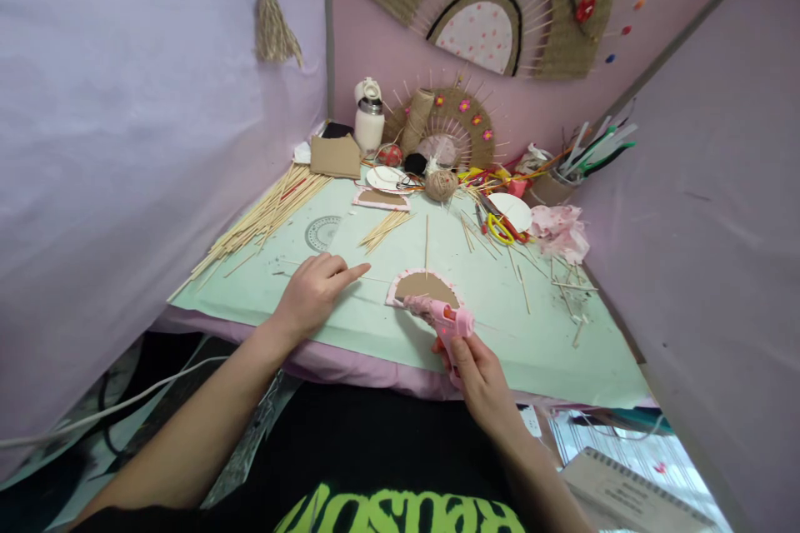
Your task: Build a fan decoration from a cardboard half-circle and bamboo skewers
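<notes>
My right hand (476, 373) is closed around a pink glue gun (442, 319), whose nozzle points at the near left edge of a brown half-round cardboard piece (426, 286) with a pink border. A thin wooden stick (427, 242) runs up from the top of that piece. My left hand (314, 291) rests on the pale green mat (518, 325), fingers curled and the forefinger stretched right, pinning a thin stick (373, 278) that lies toward the cardboard piece.
A long bundle of sticks (262, 221) lies along the left, a smaller pile (384, 229) mid-mat, loose sticks at right. At the back stand a white bottle (369, 121), twine ball (441, 184), yellow scissors (500, 228), pink fabric (561, 231), and a cup of tools (553, 183). A notebook (625, 491) sits near right.
</notes>
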{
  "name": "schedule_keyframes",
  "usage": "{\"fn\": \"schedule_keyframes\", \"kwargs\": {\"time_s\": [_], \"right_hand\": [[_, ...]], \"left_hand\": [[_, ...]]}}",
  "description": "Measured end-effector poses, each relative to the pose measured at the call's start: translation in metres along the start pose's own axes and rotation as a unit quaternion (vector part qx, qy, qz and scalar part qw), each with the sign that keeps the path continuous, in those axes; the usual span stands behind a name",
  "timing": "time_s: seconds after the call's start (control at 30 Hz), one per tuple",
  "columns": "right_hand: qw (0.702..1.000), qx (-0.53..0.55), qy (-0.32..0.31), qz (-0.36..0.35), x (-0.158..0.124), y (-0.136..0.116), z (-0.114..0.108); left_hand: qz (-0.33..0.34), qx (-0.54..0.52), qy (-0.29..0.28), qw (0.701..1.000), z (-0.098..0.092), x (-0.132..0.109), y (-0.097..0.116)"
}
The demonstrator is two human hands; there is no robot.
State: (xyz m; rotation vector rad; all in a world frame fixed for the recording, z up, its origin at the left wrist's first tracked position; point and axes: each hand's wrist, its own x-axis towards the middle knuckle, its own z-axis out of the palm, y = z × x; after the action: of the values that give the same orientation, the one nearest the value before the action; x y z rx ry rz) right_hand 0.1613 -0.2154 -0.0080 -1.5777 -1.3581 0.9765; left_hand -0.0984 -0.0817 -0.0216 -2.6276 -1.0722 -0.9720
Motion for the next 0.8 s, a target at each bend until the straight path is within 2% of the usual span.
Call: {"fn": "schedule_keyframes", "kwargs": {"time_s": [0.3, 0.53, 0.8], "right_hand": [[0.999, -0.041, 0.012, -0.027, 0.0001, -0.0053, 0.0039], [0.998, -0.056, 0.009, -0.030, 0.0001, -0.0057, 0.0045], [0.998, -0.052, 0.007, -0.025, 0.0009, -0.0047, 0.0056]], "left_hand": [[-0.007, 0.004, -0.003, 1.000, 0.0045, -0.0031, -0.0004], [-0.039, 0.008, -0.031, 0.999, 0.0054, -0.0020, 0.0012], [-0.045, -0.002, -0.041, 0.998, 0.0061, -0.0028, 0.0011]]}}
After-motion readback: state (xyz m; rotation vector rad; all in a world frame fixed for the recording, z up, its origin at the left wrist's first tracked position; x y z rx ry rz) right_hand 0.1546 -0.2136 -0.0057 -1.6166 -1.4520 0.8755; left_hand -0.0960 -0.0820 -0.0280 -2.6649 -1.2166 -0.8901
